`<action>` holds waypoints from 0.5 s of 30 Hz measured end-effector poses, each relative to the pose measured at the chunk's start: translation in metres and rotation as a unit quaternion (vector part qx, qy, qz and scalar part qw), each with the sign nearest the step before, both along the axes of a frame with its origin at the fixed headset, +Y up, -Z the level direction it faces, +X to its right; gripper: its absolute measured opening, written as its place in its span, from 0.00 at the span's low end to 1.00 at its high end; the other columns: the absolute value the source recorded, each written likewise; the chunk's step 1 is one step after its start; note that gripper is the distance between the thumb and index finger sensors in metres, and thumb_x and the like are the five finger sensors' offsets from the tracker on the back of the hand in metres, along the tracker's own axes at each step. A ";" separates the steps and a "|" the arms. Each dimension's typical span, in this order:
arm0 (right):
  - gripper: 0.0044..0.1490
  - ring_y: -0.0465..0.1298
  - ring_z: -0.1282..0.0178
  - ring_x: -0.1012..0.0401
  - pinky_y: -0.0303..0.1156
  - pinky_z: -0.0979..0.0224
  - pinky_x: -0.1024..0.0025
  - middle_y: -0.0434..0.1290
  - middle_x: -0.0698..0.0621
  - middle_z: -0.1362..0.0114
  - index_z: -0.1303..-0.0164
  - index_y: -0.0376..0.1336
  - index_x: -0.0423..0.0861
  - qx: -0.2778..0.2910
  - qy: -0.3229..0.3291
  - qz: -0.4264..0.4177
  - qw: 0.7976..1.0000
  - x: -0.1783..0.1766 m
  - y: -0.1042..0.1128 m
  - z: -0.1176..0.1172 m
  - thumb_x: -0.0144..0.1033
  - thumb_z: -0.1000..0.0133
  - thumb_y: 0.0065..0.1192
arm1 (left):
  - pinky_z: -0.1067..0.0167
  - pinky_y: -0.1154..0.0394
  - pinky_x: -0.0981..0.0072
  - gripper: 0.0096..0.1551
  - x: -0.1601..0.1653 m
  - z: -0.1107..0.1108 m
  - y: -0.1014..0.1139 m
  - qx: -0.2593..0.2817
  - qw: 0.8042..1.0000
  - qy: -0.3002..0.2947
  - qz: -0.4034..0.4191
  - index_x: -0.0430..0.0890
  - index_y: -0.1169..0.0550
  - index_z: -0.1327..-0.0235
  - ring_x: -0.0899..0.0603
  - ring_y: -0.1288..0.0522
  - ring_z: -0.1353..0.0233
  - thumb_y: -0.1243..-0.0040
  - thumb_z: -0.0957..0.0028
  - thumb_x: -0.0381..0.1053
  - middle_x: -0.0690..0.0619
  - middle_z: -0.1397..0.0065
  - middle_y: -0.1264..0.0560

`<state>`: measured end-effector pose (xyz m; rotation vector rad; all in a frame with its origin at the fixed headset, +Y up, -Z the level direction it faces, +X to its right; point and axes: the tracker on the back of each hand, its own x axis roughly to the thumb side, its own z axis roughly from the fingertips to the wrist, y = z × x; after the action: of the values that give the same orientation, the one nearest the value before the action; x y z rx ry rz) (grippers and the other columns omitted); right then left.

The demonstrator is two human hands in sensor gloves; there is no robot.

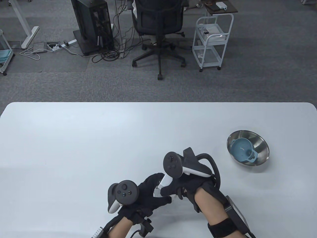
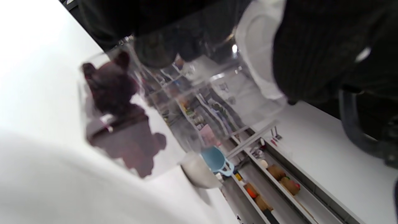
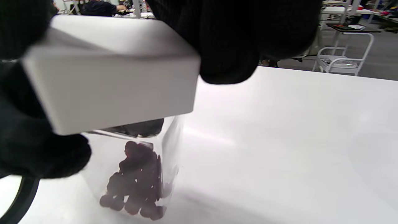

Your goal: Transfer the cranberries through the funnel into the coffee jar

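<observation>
A clear coffee jar (image 3: 140,174) stands on the white table near the front edge, with dark cranberries (image 3: 136,183) piled at its bottom. My left hand (image 1: 148,195) grips the jar body; the cranberries show through the wall in the left wrist view (image 2: 115,90). My right hand (image 1: 173,189) holds the white square lid (image 3: 115,74) over the jar mouth, with gloved fingers (image 3: 230,40) on both sides of it. I cannot tell if the lid is seated. A blue funnel (image 1: 244,151) lies in a steel bowl (image 1: 262,146) at the right, apart from both hands.
The bowl and funnel also show in the left wrist view (image 2: 196,172), far off. Beyond the table's far edge are an office chair (image 1: 158,24), a white cart (image 1: 213,37) and a computer tower (image 1: 92,24) on grey carpet.
</observation>
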<state>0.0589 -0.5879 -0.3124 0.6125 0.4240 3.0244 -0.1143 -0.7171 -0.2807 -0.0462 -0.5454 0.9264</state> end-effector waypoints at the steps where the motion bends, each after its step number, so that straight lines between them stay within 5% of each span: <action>1: 0.67 0.81 0.56 0.54 0.77 0.51 0.61 0.79 0.43 0.42 0.26 0.58 0.38 0.001 -0.009 -0.005 1.000 0.001 -0.002 -0.002 0.78 0.61 0.66 | 0.29 0.30 0.41 0.54 0.000 0.000 0.000 0.003 1.000 0.000 0.000 0.45 0.36 0.22 0.35 0.26 0.23 0.28 0.56 0.69 0.43 0.19 0.33; 8: 0.68 0.83 0.70 0.61 0.79 0.64 0.67 0.84 0.48 0.57 0.29 0.61 0.38 0.019 -0.039 0.015 0.999 0.003 -0.007 -0.002 0.84 0.61 0.52 | 0.29 0.30 0.40 0.54 0.002 0.000 0.000 0.007 1.000 0.001 -0.006 0.45 0.36 0.22 0.35 0.26 0.23 0.27 0.57 0.68 0.43 0.19 0.33; 12: 0.65 0.84 0.50 0.51 0.79 0.60 0.67 0.76 0.42 0.31 0.22 0.52 0.42 0.044 -0.016 -0.049 0.998 0.009 0.007 0.003 0.79 0.57 0.56 | 0.29 0.30 0.41 0.54 0.002 0.001 0.000 0.011 1.000 0.003 -0.007 0.46 0.36 0.22 0.35 0.26 0.23 0.28 0.56 0.69 0.44 0.19 0.34; 15: 0.63 0.72 0.27 0.42 0.77 0.51 0.61 0.61 0.43 0.15 0.19 0.47 0.47 -0.001 0.030 -0.079 0.996 0.008 0.016 0.010 0.73 0.54 0.64 | 0.29 0.30 0.41 0.54 0.002 0.001 0.000 0.009 1.000 0.003 -0.006 0.46 0.36 0.22 0.35 0.26 0.22 0.28 0.56 0.69 0.43 0.19 0.34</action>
<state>0.0669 -0.5716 -0.3029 0.7036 0.3633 2.8613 -0.1126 -0.7173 -0.2802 -0.0298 -0.5474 0.9098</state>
